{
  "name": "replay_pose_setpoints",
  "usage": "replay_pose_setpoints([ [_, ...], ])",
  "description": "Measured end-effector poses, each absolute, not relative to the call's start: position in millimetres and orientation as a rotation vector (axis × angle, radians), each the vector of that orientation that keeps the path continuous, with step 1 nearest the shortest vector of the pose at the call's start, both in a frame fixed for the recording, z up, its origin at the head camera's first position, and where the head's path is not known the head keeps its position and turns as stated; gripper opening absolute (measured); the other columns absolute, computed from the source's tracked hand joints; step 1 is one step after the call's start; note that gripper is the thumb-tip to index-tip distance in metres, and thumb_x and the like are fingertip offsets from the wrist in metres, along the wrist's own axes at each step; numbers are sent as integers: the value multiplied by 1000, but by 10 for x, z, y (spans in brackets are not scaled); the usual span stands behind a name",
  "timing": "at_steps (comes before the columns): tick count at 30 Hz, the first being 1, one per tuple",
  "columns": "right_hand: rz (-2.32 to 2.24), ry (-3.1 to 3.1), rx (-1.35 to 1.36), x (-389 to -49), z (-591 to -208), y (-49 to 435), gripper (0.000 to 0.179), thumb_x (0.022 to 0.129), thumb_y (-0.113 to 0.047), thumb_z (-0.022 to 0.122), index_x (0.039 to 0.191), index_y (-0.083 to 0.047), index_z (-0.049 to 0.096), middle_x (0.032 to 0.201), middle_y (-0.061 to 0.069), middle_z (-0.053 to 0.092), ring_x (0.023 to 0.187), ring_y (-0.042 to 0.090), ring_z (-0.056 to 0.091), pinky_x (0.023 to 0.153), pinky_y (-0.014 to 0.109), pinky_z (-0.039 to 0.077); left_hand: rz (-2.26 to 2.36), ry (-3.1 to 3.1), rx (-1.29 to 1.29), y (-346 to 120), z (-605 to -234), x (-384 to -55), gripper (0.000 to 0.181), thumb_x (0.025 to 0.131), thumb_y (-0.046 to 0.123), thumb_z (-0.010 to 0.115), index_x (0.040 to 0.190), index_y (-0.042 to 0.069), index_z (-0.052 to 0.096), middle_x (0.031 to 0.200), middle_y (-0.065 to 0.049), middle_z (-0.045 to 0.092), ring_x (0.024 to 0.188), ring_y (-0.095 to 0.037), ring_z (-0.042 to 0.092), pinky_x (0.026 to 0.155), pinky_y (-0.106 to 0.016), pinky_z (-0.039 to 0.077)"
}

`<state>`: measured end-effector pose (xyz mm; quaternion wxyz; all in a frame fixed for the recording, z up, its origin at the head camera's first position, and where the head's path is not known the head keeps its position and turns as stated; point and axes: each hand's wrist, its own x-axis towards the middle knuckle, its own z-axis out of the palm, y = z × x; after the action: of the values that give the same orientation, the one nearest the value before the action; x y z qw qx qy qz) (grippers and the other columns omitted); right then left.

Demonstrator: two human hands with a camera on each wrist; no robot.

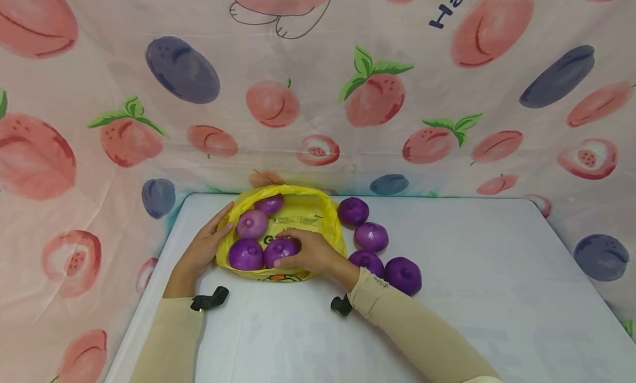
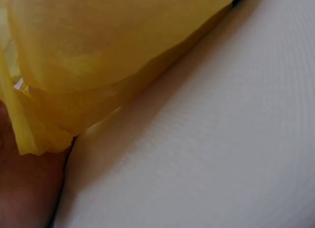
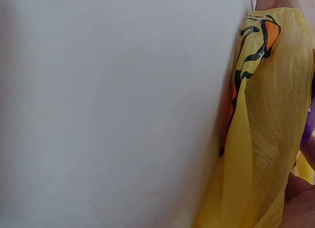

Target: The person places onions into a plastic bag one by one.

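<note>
A yellow plastic bag (image 1: 334,228) stands on the table with its mouth spread wide. Inside lie several purple onions, one of them at the front left (image 1: 245,254) and a paler one (image 1: 252,223) behind it. My right hand (image 1: 313,250) reaches in over the bag's right front rim and holds a purple onion (image 1: 279,250) between thumb and fingers. Along the left side of the bag, my left hand (image 1: 201,248) rests with fairly straight fingers, touching the rim. Close up in the left wrist view, yellow plastic (image 2: 88,50) hides most of that hand.
Several more purple onions, such as this one (image 1: 403,276), lie on the white table (image 1: 477,317) just right of the bag, partly behind the right forearm. A fruit-print cloth (image 1: 318,96) hangs behind the table. Black wrist devices (image 1: 210,299) sit at both cuffs.
</note>
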<state>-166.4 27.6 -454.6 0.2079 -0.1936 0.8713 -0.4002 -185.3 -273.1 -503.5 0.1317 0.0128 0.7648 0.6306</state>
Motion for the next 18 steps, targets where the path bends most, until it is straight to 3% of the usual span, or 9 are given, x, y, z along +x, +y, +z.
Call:
replay_pose_setpoints([
  [13, -1107, 2445, -552, -1663, -4522, 304, 72, 82, -51, 83, 145, -27, 57, 144, 0, 61, 127, 19, 57, 112, 41, 47, 1841, 2213, 47, -2726, -5021, -1848, 59, 105, 47, 51, 159, 49, 27, 172, 1, 16, 158, -26, 17, 127, -50, 21],
  [18, -1138, 2431, -585, -1686, -4488, 344, 72, 83, -49, 83, 146, -24, 56, 139, 2, 64, 117, 20, 60, 105, 40, 51, 1842, 2203, 70, -2714, -4984, -1835, 59, 107, 44, 50, 160, 45, 25, 172, 0, 17, 157, -25, 19, 126, -38, 26],
])
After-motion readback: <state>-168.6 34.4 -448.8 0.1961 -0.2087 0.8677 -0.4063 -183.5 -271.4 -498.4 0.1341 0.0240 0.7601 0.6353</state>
